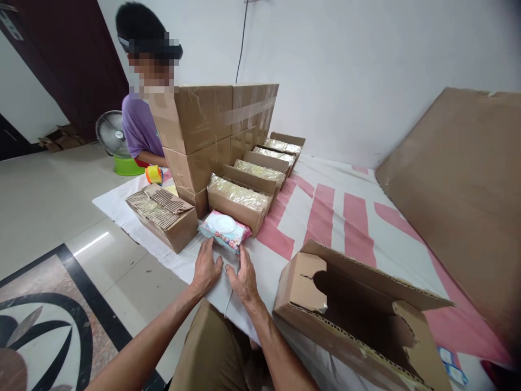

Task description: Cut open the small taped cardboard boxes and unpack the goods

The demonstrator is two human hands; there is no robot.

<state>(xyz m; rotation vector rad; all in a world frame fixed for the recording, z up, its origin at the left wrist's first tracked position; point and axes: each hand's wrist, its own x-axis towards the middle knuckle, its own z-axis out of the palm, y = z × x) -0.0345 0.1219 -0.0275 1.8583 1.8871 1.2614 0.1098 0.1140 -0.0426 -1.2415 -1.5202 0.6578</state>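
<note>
A pack of wet wipes [223, 224] with a white lid and a colourful pink and blue wrapper lies flat on the cloth-covered table. At its near side is my left hand [207, 267], fingers stretched forward and thumb apart, the fingertips at the wrapper's edge. My right hand [244, 276] reaches to the near right corner of the same pack, also with fingers extended. Neither hand is wrapped round it. Directly behind the pack stands an open carton [238, 214] holding clear-wrapped contents.
An empty open box [285, 296] is at my right, its flaps up. Left of the wipes sits a carton with a torn-looking top [179, 231]. Taped cartons [207, 117] are stacked behind, beside more open filled boxes [260, 171]. A person in a purple shirt [140, 127] is beyond.
</note>
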